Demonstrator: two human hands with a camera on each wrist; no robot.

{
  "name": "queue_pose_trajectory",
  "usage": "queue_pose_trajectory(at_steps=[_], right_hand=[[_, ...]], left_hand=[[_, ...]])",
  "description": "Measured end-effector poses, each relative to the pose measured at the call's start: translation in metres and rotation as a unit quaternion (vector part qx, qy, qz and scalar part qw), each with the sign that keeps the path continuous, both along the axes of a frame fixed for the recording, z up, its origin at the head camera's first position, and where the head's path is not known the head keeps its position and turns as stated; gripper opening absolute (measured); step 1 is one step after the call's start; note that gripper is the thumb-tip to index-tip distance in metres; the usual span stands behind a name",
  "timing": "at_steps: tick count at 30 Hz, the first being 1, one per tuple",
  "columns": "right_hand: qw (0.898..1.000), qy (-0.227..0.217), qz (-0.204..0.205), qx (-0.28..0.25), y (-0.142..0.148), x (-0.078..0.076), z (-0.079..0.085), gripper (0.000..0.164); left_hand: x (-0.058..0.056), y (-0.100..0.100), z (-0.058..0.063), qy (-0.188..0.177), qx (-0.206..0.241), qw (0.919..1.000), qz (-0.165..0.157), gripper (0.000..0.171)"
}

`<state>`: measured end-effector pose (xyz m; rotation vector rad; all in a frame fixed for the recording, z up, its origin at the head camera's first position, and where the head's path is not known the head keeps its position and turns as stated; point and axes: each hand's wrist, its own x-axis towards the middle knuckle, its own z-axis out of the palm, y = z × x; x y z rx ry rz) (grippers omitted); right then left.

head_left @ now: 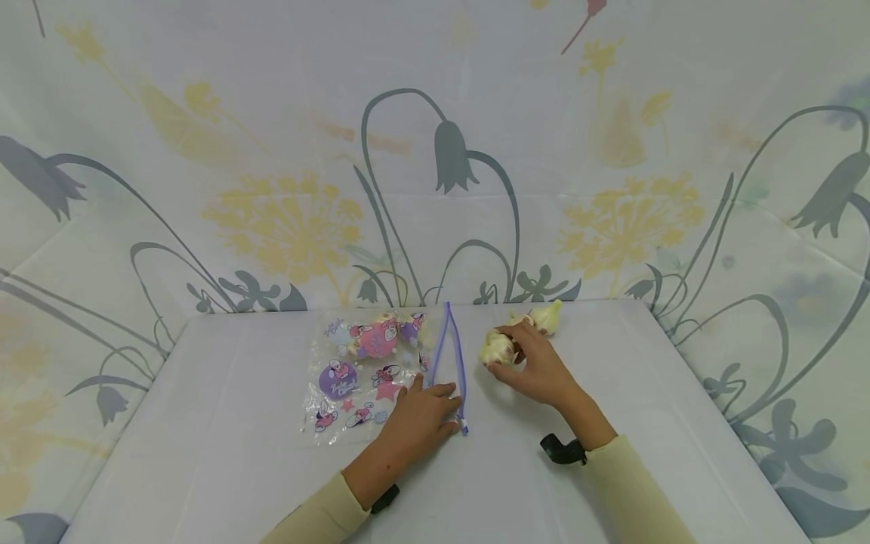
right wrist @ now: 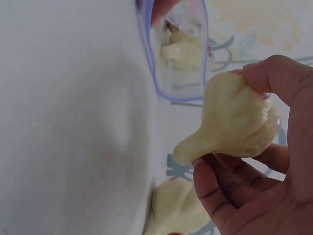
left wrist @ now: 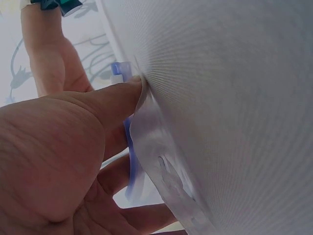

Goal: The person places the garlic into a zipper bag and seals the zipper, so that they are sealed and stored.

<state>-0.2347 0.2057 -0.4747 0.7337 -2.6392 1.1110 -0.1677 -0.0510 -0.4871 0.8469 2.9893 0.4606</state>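
My right hand (head_left: 537,370) grips a garlic bulb (right wrist: 239,115) between thumb and fingers, its stem pointing away from the palm in the right wrist view. Another garlic bulb (head_left: 547,316) lies on the table just behind that hand. To the left lies a clear zip bag (head_left: 340,412) with pink and purple cartoon prints, its purple-edged mouth (right wrist: 181,97) gaping toward the right hand. Inside it sits pale garlic (right wrist: 183,51), partly hidden by the prints. My left hand (head_left: 418,419) rests at the bag's mouth with spread fingers, the thumb (left wrist: 120,98) touching the film at its edge.
A white-covered table (head_left: 224,453) carries everything. Behind it rises a backdrop cloth (head_left: 306,113) with grey and yellow flowers, close to the table's far edge. A purple slider (head_left: 465,427) sits at the near end of the bag's zip. Dark straps with small devices (head_left: 563,450) circle the wrists.
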Motion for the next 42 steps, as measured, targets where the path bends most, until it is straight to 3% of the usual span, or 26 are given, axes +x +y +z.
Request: queue_pose_trajectory(at_steps=[20,31,42], right_hand=[[0.997,-0.069,0.024,-0.007,-0.030,-0.003,-0.025,0.059],[0.999,-0.015,0.037,-0.023,-0.035,-0.004,-0.032,0.051],[0.998,-0.028,0.037,-0.052,-0.045,-0.007,-0.032,0.051]], left_hand=[[-0.001,0.000,0.001,0.004,-0.005,1.0000,0.002,0.041],[-0.001,0.000,0.001,0.001,-0.010,0.9999,0.003,0.041],[-0.001,0.001,0.000,-0.001,-0.013,0.9999,0.005,0.041]])
